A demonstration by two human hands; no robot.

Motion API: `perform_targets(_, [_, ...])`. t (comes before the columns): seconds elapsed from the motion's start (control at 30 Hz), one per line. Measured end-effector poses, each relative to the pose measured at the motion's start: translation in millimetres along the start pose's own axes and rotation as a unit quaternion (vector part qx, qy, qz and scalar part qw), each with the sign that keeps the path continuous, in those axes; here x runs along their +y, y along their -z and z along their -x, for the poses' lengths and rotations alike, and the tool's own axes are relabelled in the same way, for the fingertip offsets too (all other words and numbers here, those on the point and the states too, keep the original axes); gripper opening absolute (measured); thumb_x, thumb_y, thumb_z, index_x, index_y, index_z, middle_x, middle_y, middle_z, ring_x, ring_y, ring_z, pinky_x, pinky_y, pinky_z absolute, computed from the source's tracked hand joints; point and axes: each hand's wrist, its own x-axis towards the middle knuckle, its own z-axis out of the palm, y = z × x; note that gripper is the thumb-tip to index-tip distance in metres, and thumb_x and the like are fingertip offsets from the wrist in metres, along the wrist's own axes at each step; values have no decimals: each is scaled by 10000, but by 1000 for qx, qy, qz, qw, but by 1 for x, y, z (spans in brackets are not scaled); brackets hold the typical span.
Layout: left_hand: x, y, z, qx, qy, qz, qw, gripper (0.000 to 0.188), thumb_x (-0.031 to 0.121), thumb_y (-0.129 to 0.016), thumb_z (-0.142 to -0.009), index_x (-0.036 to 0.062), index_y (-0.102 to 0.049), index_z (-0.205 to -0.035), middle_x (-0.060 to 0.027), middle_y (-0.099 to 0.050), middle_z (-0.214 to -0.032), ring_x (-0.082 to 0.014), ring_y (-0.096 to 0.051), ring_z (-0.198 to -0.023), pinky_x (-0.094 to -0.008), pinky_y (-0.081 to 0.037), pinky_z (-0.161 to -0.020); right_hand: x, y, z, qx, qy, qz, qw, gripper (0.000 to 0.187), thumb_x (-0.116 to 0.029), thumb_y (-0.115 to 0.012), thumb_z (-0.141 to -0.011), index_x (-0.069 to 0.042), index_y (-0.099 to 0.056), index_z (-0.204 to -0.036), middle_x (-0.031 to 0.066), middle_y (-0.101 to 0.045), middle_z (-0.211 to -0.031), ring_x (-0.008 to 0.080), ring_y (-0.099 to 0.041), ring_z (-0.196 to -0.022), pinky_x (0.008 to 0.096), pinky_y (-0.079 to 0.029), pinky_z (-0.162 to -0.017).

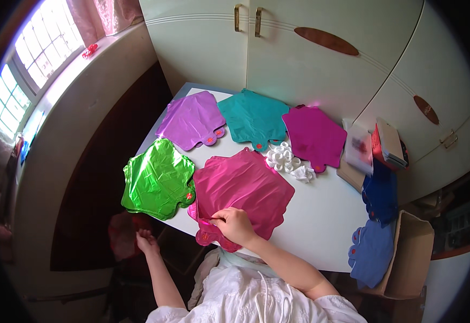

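A stack of flat pink foil balloons (251,185) lies at the table's near edge, its lower left lobes folded and loose. Above those lobes my right hand (236,226) is closed in a pinch. A thin dark red strip pokes out from its fingertips, too small to name. My left hand (148,242) is low beside the table's left front corner, its fingers curled. Next to it is a reddish see-through plastic bag (123,237); whether the fingers grip it is unclear. Shiny green foil balloons (158,180) lie left of the pink ones.
Purple (192,119), teal (255,119) and magenta (314,137) foil balloons lie along the table's far side. White curled loops (283,159) sit between them. At right, blue foil pieces (372,253) hang by an open cardboard box (414,253). Cabinets (321,70) stand behind.
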Motion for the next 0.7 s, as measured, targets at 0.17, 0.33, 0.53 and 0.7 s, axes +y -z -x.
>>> perform_targets(0.17, [59, -85, 144, -218, -368, -140, 893, 148, 139, -503, -932, 37, -595, -988, 17, -555, -848, -60, -473, -712, -232, -419, -660, -5, 7, 0, -18, -90, -38, 995, 205, -192, -786, -701, -26, -672, -738, 116, -656, -686, 171, -635, -604, 303, -477, -566])
perform_targets(0.33, [84, -157, 232, -607, -446, -443, 486, 144, 40, -590, -798, 20, -644, -930, -115, -655, -1014, -283, -610, -980, -375, -437, -902, 5, 11, 0, -25, -116, -98, 988, 262, -228, -789, -736, -28, -622, -710, 33, -609, -614, 69, -535, -561, 261, -431, -528])
perform_targets(0.53, [75, -186, 239, -601, -437, -555, 374, 204, 142, -586, -847, 36, -629, -1017, -108, -651, -1055, -268, -604, -980, -408, -423, -931, 15, 38, -1, 33, -170, -394, 903, 114, -170, -684, -863, -104, -592, -850, -83, -515, -725, 16, -439, -647, 187, -361, -574])
perform_targets(0.7, [58, -190, 240, -581, -481, -587, 293, 427, 301, -631, -826, 142, -577, -1219, -99, -532, -1311, -294, -552, -1056, -475, -417, -943, 40, 121, -4, 116, -153, -654, 732, 196, -271, -608, -902, -80, -604, -945, 61, -643, -907, 202, -654, -757, 363, -550, -619])
